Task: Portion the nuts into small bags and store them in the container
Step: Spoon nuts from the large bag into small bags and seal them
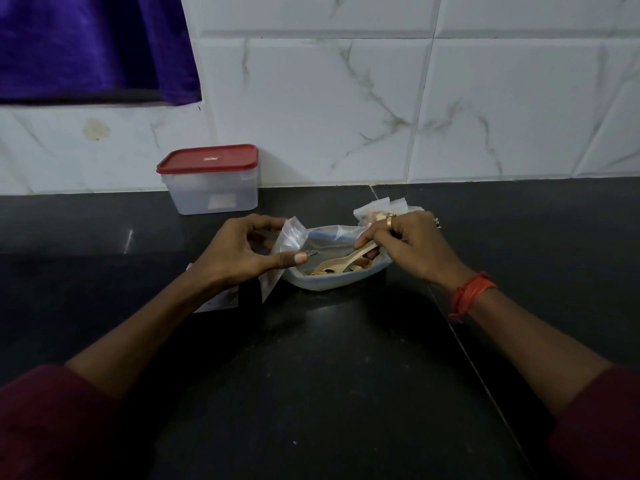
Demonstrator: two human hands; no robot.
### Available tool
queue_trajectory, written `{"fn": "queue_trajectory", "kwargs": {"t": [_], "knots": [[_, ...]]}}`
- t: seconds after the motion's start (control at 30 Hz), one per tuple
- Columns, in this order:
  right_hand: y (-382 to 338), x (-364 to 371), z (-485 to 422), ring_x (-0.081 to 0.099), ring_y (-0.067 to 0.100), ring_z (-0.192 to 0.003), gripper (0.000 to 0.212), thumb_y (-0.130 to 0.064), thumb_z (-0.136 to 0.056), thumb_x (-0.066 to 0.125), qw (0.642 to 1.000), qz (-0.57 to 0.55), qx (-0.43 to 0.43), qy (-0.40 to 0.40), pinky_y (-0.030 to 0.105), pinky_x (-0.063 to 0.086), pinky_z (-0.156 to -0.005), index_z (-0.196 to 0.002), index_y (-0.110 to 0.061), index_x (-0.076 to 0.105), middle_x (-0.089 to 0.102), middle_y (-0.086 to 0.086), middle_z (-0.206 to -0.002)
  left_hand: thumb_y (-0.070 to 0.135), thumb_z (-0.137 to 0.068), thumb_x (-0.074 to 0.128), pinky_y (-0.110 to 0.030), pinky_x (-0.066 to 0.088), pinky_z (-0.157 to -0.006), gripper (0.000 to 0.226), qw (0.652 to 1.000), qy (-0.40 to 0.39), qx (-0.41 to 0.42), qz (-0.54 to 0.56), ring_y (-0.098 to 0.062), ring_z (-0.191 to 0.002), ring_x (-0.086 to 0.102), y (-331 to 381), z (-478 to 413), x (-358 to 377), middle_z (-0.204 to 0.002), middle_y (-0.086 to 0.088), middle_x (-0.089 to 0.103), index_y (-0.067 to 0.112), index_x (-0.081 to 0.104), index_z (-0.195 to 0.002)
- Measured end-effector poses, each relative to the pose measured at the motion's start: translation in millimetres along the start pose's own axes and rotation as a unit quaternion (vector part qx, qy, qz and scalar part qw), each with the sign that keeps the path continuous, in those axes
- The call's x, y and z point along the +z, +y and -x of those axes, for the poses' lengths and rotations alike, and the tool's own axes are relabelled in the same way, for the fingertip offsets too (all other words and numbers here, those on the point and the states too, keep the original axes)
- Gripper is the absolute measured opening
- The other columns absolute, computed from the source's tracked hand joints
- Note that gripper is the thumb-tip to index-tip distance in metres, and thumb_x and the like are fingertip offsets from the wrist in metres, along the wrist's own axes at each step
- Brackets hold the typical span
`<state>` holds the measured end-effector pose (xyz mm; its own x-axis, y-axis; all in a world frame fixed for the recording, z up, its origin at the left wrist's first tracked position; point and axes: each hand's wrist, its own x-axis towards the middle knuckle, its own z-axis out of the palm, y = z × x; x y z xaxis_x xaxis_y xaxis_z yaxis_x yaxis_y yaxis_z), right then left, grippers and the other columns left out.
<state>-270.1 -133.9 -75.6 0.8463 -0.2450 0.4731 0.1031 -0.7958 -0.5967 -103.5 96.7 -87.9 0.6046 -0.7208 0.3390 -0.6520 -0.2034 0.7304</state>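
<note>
- Maroon sleeve (pixel 52 420) at 7 o'clock, over a dark counter (pixel 311 375).
- Left hand (pixel 239 252) pinches a small bag (pixel 291 237); right hand (pixel 412 247) grips a spoon (pixel 341 261) among nuts (pixel 360 264) in a dish (pixel 329 284).
- Container (pixel 211 180), lidded, at 11 o'clock.

A glossy black stone countertop (pixel 329 375) runs back to a white marble-patterned tiled wall (pixel 346 116). A thin straight seam (pixel 478 375) crosses its right part diagonally, from the wall towards the near edge. At the back left, right against the wall, stands a clear rectangular plastic container with a red lid (pixel 211 185), the lid on. Near the middle rests a shallow translucent oval plastic dish (pixel 332 282). Just behind the dish, towards the right, lie small clear zip bags filled with nuts (pixel 372 211), bunched together. To the dish's left, flat pale empty plastic bags (pixel 216 301) lie on the surface, partly hidden. A tiny pale speck (pixel 294 442) sits nearer the front.
</note>
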Motion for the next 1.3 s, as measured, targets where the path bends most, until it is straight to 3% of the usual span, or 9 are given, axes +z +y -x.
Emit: {"fn": "queue_trajectory", "kwargs": {"t": [0.13,0.43,0.57,0.7,0.8,0.97,1.13,1.2,1.3], "knots": [[-3,3,2,0.069,-0.004,-0.068,0.026,-0.009,-0.098,0.056,0.999,-0.037,0.017,-0.035,0.006,0.045,-0.066,-0.091,-0.015,0.081,0.076,-0.004,-0.071,0.069,-0.054,0.076,-0.029,0.058,-0.087,0.088,1.000,-0.004,-0.005,0.007,-0.008,-0.103,0.067,-1,-1,0,-0.119,0.007,0.069,0.021,0.065,-0.128],[-8,13,4,0.074,0.009,-0.071,0.023,-0.011,-0.096,0.059,0.991,-0.086,0.098,-0.008,0.015,0.056,-0.075,-0.088,-0.016,0.080,0.077,0.001,-0.074,0.053,-0.062,0.081,-0.017,0.056,-0.081,0.070,0.999,0.006,-0.008,0.031,-0.006,-0.101,0.068,3,0,2,-0.115,0.005,0.071,0.021,0.065,-0.122],[-7,13,3,0.075,0.010,-0.071,0.023,-0.013,-0.096,0.059,0.987,-0.095,0.128,0.013,0.020,0.057,-0.077,-0.089,-0.018,0.080,0.076,0.000,-0.072,0.065,-0.057,0.080,-0.012,0.054,-0.079,0.075,0.999,0.005,0.001,0.045,-0.002,-0.100,0.067,4,1,1,-0.112,0.008,0.071,0.026,0.066,-0.119],[-6,9,2,0.073,0.004,-0.070,0.025,-0.012,-0.096,0.057,0.985,-0.092,0.141,0.029,0.009,0.051,-0.069,-0.088,-0.018,0.080,0.076,-0.002,-0.069,0.075,-0.052,0.077,-0.011,0.053,-0.077,0.077,0.999,-0.003,0.008,0.053,-0.001,-0.100,0.067,4,1,0,-0.112,0.009,0.071,0.032,0.065,-0.114],[-6,7,1,0.071,0.000,-0.071,0.026,-0.012,-0.096,0.057,0.982,-0.099,0.152,0.042,0.005,0.048,-0.065,-0.088,-0.018,0.081,0.076,-0.004,-0.071,0.074,-0.052,0.076,-0.020,0.057,-0.080,0.083,0.999,-0.005,0.011,0.031,-0.005,-0.100,0.068,1,0,0,-0.114,0.007,0.070,0.026,0.065,-0.119],[0,2,-3,0.070,0.002,-0.088,0.029,-0.013,-0.094,0.056,0.980,-0.101,0.149,0.091,0.021,0.054,-0.083,-0.085,-0.023,0.082,0.077,-0.007,-0.078,0.073,-0.054,0.073,-0.027,0.058,-0.084,0.084,1.000,0.002,0.020,-0.007,-0.009,-0.102,0.066,-2,0,1,-0.120,0.005,0.065,0.022,0.066,-0.121],[-4,0,-5,0.072,0.005,-0.080,0.031,-0.010,-0.096,0.052,0.973,-0.146,0.124,0.132,0.023,0.055,-0.075,-0.090,-0.018,0.081,0.077,0.000,-0.079,0.074,-0.055,0.071,-0.020,0.055,-0.080,0.073,1.000,-0.001,0.026,-0.014,-0.004,-0.101,0.064,0,0,2,-0.121,0.008,0.063,0.033,0.066,-0.115],[-7,3,-4,0.072,0.007,-0.081,0.031,-0.010,-0.097,0.051,0.976,-0.143,0.102,0.130,0.028,0.058,-0.077,-0.092,-0.019,0.081,0.077,-0.001,-0.082,0.075,-0.055,0.072,-0.021,0.055,-0.079,0.073,0.999,0.001,0.027,-0.017,-0.005,-0.101,0.063,0,0,2,-0.120,0.008,0.063,0.033,0.066,-0.114],[-12,11,-2,0.071,0.024,-0.077,0.032,-0.012,-0.099,0.053,0.984,-0.126,0.067,0.111,0.041,0.059,-0.070,-0.094,-0.031,0.078,0.077,-0.007,-0.080,0.073,-0.056,0.072,-0.019,0.054,-0.078,0.071,1.000,0.004,0.025,-0.018,-0.005,-0.101,0.063,-1,-1,3,-0.119,0.009,0.063,0.031,0.067,-0.113]]}}
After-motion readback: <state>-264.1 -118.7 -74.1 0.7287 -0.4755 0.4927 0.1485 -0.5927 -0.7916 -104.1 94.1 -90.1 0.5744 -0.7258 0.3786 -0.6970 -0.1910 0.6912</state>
